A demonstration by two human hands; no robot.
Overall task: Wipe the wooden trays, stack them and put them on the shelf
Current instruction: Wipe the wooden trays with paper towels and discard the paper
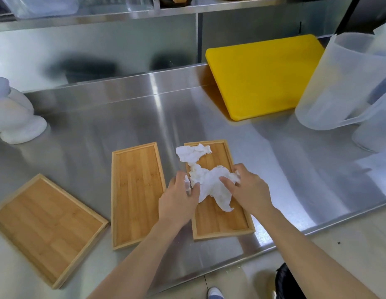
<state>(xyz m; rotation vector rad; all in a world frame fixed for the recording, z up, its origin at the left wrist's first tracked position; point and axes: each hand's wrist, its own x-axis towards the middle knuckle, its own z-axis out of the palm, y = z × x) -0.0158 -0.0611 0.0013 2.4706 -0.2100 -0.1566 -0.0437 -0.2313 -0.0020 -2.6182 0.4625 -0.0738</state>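
Three wooden trays lie side by side on the steel counter: a left tray (45, 227), a middle tray (136, 190) and a right tray (222, 221). A crumpled white paper towel (207, 180) is spread over the right tray. My left hand (179, 201) pinches the towel's left edge, over the tray's left rim. My right hand (248, 188) grips the towel's right side, above the tray's right rim. Both hands hold the same towel.
A yellow cutting board (265, 76) leans against the back wall at the right. Translucent plastic jugs (338, 83) stand at the far right, a white object (15, 117) at the far left. A steel shelf (187, 7) runs overhead. The counter's front edge (274, 244) is close.
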